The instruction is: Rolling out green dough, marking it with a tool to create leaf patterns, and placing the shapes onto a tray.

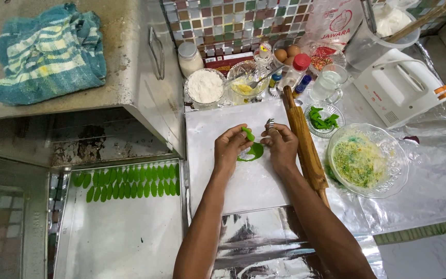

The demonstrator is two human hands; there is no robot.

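Here, my left hand [229, 147] pinches a small green dough strip [248, 134] between thumb and fingertips, just above the flat green dough piece [254, 151] on the white board [243, 186]. My right hand [281, 144] is closed around a metal fork [269, 123], tines up, just right of the strip. I judge light finger pressure best, so the strip keeps its shape. The rolling pin [305, 147] lies just beyond my right hand.

Both hands, left [229, 147] and right [281, 145], close together, fingers curled.
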